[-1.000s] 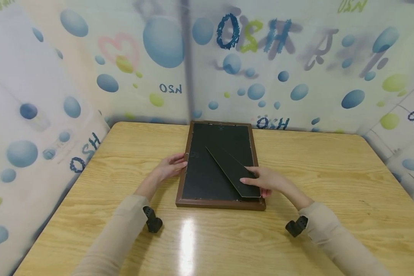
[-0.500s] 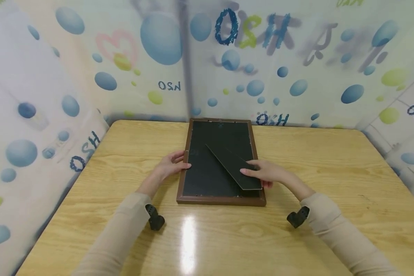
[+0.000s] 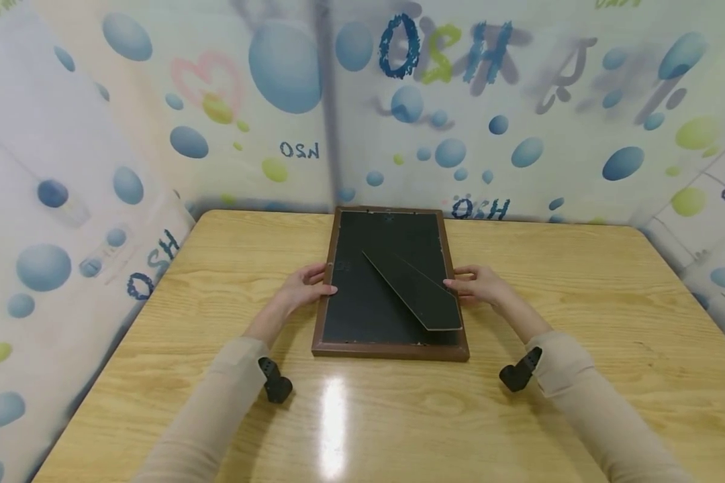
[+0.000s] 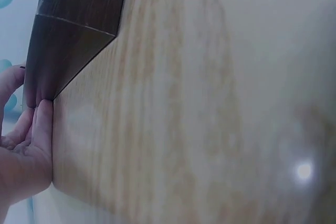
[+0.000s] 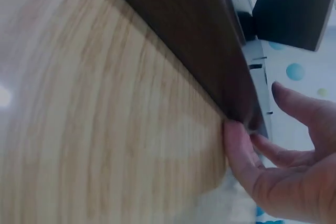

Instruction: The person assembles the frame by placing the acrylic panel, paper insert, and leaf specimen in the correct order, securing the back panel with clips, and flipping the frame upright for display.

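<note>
A picture frame (image 3: 362, 308) lies back side up on the table, with a brown rim and black backing. Its black easel leg (image 3: 419, 298) is swung out at a slant toward the near right corner. The left hand (image 3: 302, 287) grips the left rim, thumb over the top edge and fingers at the side. On the opposite rim is the right hand (image 3: 477, 285), its thumb over the edge beside the easel leg. In the right wrist view, the fingertips (image 5: 236, 135) are low against the frame's side. The left wrist view has fingers (image 4: 44, 124) at the lower edge too.
The wooden table (image 3: 556, 282) reaches back to a patterned curtain (image 3: 519, 100) with bubbles and lettering. The frame's far end is close to the table's back edge. Light reflects off the tabletop in front of the frame.
The right hand has let go of the easel leg and moved up and outward to the frame's right rim. The left hand stays on the left rim, its thumb now further over the edge.
</note>
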Demonstrator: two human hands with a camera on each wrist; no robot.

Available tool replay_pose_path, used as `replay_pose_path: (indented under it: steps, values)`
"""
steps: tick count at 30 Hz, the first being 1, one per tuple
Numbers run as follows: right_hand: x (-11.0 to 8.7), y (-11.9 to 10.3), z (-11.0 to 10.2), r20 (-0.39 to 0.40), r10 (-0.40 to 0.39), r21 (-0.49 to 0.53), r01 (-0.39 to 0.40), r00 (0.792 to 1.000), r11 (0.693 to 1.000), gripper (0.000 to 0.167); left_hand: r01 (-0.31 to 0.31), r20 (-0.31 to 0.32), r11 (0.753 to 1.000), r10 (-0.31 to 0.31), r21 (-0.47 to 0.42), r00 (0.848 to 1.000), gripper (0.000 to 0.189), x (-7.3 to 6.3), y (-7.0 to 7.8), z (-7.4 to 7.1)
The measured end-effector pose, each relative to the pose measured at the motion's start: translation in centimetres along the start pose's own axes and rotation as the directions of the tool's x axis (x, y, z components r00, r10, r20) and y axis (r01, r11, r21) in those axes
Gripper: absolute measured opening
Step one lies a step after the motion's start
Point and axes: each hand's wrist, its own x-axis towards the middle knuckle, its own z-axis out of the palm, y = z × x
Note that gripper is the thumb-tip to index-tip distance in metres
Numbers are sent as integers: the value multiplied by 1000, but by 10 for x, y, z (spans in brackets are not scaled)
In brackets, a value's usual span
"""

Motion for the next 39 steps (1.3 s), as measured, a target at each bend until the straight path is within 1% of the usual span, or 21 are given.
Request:
replay_pose_path:
  steps: [3, 7, 11, 15, 20, 24, 28, 34, 39]
  values:
    - [4, 3, -1, 43, 17, 70, -20, 999, 997, 66, 3, 7, 1000, -3, -6, 1000, 70, 0, 0, 1]
    - [7, 3, 0, 48, 16, 100, -20, 999, 995, 67, 0, 10, 1000, 0, -7, 1000, 70, -1, 0, 1]
    - [9, 0, 1, 30, 31, 80, -33, 999, 996, 67, -11, 17, 1000, 11, -2, 1000, 71, 0, 1, 0]
    - [10, -3, 2, 17, 44, 70, -45, 999, 997, 67, -10, 10, 1000, 10, -1, 1000, 71, 1, 1, -1]
    - [11, -1, 3, -4, 61, 57, -61, 998, 997, 66, -19, 13, 1000, 19, 19, 1000, 71, 1, 2, -1]
    - [10, 2, 4, -4, 52, 32, -52, 999, 998, 66, -19, 13, 1000, 19, 21, 1000, 72, -1, -1, 1]
    - [9, 7, 4, 15, 29, 0, -29, 999, 1000, 68, -21, 23, 999, 21, 29, 1000, 73, -3, -3, 1]
    - [10, 10, 4, 15, 5, 19, -5, 1000, 1000, 68, -34, 16, 999, 33, 26, 999, 71, -1, -3, 1]
    - [11, 10, 3, 8, 16, 30, -16, 1000, 999, 68, -23, 14, 999, 22, 29, 1000, 71, -1, -2, 1]
